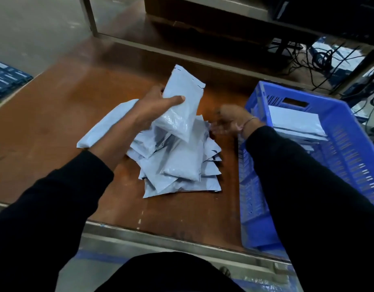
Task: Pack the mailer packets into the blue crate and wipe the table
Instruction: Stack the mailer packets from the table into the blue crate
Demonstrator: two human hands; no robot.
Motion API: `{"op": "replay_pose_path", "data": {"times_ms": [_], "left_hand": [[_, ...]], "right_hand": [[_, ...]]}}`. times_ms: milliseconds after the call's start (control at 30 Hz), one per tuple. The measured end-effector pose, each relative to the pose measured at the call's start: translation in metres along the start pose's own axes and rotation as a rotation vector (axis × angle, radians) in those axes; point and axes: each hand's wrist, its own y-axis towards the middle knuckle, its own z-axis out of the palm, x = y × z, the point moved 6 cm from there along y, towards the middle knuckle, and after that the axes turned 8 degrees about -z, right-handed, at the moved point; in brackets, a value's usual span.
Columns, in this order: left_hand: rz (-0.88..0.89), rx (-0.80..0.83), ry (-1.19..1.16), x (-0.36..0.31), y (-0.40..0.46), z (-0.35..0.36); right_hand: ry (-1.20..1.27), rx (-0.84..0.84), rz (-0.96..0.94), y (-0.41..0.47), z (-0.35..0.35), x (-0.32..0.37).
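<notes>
Pinching a grey mailer packet (179, 106) above the pile (177, 161), the left hand (154, 106) grips its middle; the right hand (228, 121), fingers spread and blurred, waits beside the blue crate (350, 131). Packets look light, soft, slippery.

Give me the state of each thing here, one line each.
Left hand: grips a packet, lifted above the pile.
Held packet: off the table, tilted.
Right hand: blurred, holds nothing, between pile and crate.
Pile: loose heap of packets on the table.
Crate: on the table, a few packets inside.
</notes>
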Motion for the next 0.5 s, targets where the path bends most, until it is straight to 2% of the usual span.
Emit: {"op": "replay_pose_path", "data": {"times_ms": [67, 167, 367, 500], "left_hand": [[-0.007, -0.007, 0.008, 0.002, -0.003, -0.008], [-0.022, 0.004, 0.040, 0.006, -0.007, -0.008], [-0.053, 0.037, 0.023, 0.008, -0.008, -0.001], [-0.043, 0.037, -0.004, 0.006, -0.007, 0.003]], "right_hand": [[-0.214, 0.055, 0.045, -0.001, 0.020, -0.018], [-0.329, 0.070, -0.003, -0.002, 0.040, -0.026], [-0.338, 0.003, -0.116, -0.001, 0.043, -0.015], [-0.248, 0.018, -0.118, -0.013, 0.023, -0.001]]}}
